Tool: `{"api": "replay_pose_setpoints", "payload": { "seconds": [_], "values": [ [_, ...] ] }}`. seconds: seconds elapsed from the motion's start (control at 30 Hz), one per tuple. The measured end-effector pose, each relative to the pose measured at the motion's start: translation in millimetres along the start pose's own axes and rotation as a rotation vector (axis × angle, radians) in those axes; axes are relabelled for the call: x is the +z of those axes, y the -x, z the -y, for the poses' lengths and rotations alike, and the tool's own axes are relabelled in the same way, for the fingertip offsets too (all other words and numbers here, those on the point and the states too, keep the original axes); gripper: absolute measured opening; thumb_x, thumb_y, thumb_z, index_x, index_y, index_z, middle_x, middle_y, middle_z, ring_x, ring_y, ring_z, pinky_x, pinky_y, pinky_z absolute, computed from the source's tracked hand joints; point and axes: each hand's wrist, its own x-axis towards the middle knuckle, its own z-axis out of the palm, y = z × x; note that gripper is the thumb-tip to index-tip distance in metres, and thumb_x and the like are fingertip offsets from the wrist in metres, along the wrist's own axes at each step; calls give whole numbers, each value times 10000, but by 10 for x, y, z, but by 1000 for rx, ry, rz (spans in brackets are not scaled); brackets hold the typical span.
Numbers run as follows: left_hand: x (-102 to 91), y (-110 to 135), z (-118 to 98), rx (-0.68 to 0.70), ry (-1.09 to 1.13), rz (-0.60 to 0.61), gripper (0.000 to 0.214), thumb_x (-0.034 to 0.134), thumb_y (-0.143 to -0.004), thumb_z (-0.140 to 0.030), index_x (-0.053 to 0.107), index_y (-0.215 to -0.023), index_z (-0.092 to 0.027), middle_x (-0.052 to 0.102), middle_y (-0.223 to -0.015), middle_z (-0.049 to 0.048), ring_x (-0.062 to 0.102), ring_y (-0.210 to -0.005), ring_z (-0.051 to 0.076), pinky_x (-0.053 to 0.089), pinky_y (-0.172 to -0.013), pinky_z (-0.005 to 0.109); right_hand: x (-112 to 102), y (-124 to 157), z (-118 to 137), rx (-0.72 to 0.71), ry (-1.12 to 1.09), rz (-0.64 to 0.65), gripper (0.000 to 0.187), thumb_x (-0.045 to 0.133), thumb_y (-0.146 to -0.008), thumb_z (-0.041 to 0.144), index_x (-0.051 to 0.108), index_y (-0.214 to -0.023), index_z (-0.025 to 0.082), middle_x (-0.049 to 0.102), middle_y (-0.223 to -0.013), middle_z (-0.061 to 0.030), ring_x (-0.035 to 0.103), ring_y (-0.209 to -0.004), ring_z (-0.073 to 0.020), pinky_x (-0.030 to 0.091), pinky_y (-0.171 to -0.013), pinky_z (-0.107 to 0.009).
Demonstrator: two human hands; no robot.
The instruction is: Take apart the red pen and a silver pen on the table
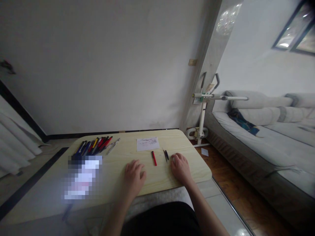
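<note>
My left hand [134,175] rests palm down on the light wooden table [118,190], fingers loosely curled, holding nothing. My right hand [180,167] also lies on the table, fingers bent under and empty. Between the hands lies a red pen [154,158]. Beside my right hand's fingertips sit two thin dark pen parts [166,154]. A small white paper [147,144] with scribbles lies beyond them.
A row of several coloured pens [94,145] and a silver pen [113,146] lie at the table's far left. A blurred-out patch [82,177] covers something on the left. A grey sofa [265,137] and a white stand [203,111] are on the right.
</note>
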Motion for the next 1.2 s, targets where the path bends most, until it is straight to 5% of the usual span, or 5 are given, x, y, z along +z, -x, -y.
{"api": "replay_pose_setpoints", "payload": {
  "seconds": [0.3, 0.77, 1.2],
  "values": [
    [29, -25, -26, 14, 9, -6, 226, 481, -771, -217, 588, -968, -188, 575, -1102, 87, 445, -1106, 240, 271, -989, 428, -20, 0, 4, -1, 5, -4, 207, 486, -784, 217, 564, -975, 202, 548, -1008, -73, 470, -976, -207, 306, -872, -314],
    [113, -620, -271, 286, 100, 188, 437, 388, -785, -20, 570, -1124, -225, 483, -1276, 52, 364, -1205, 181, 262, -1012, 350, -33, -10, 1, 5, -7, 7, 213, 495, -771, 227, 566, -971, 213, 549, -1019, -71, 477, -968, -216, 316, -862, -316],
    [-92, -496, -36, 270, 38, 247, 161, 430, -828, -147, 578, -870, -193, 581, -923, 46, 482, -940, 191, 354, -867, 341, -21, -8, -8, -3, -8, 6, 213, 501, -769, 237, 572, -968, 213, 554, -1019, -74, 475, -981, -217, 308, -879, -324]
  ]
}}
